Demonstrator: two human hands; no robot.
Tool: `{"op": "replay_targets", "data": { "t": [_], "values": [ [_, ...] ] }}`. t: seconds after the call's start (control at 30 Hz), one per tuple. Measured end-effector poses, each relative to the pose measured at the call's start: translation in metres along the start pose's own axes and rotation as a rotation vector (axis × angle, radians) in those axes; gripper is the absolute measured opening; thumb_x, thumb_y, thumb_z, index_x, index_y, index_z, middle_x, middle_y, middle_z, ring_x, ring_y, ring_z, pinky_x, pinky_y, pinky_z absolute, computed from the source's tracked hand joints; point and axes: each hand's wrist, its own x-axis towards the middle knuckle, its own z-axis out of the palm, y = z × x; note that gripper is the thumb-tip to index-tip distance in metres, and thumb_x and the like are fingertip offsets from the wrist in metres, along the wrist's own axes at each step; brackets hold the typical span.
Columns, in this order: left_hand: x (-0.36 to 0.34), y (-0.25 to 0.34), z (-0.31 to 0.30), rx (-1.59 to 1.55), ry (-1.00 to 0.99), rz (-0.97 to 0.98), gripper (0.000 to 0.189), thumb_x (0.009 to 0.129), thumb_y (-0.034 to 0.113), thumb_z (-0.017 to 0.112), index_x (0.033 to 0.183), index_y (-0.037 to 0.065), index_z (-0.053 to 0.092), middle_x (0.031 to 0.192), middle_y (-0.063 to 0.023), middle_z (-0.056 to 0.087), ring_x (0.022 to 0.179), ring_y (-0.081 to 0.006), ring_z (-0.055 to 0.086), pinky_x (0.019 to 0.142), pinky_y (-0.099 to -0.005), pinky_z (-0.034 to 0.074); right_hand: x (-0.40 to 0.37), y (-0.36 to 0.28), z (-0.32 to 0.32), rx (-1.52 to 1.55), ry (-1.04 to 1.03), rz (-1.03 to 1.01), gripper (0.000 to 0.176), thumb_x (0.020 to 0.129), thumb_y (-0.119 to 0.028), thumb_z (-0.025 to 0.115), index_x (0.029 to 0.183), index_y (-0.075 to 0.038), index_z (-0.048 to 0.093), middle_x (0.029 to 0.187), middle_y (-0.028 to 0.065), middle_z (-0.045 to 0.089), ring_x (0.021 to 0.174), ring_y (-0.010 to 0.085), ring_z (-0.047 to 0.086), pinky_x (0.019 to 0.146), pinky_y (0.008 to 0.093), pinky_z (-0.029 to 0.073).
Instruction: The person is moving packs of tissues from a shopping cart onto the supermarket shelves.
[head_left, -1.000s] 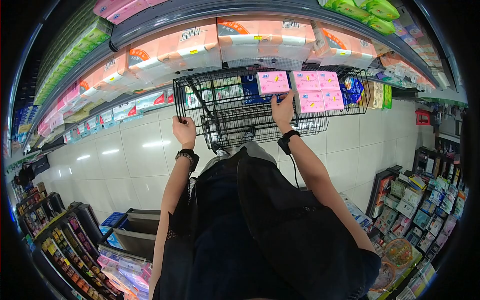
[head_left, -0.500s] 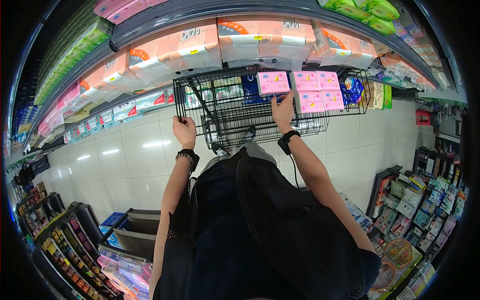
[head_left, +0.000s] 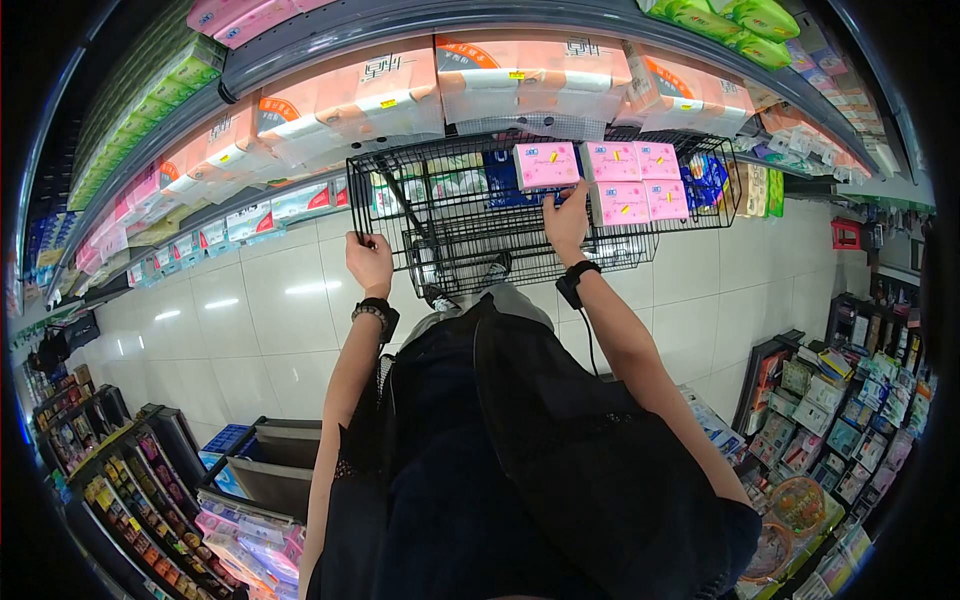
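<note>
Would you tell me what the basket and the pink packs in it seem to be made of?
The basket looks like metal wire with a smooth black coating, judging by its thin crossing bars. The pink packs seem wrapped in printed plastic film, perhaps slightly glossy; their soft edges suggest it, though coated paper is possible.

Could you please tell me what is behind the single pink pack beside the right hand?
Blue packaging shows past its left edge; whatever the pink pack covers directly cannot be seen.

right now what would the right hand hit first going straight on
Most likely the single pink tissue pack; the fingertips of the right hand already seem at its near edge, though depth is unclear.
</note>
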Motion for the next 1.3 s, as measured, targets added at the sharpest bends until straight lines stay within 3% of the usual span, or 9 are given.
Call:
{"op": "replay_targets", "data": {
  "t": [1.3],
  "values": [
    [0.0001,-0.0037,0.0029,0.007,0.017,0.022,0.016,0.088,0.009,0.064,0.082,0.001,0.05,0.072,-0.0174,0.059,0.066,-0.0394,0.059,0.065,-0.0498,0.048,0.0003,-0.002,-0.0012,-0.014,-0.024,0.02,0.069,0.089,-0.02,0.069,0.147,-0.004,0.035,0.112,0.0125,0.066,0.095,0.0383,0.07,0.083,0.0519,0.055]
  ]
}}
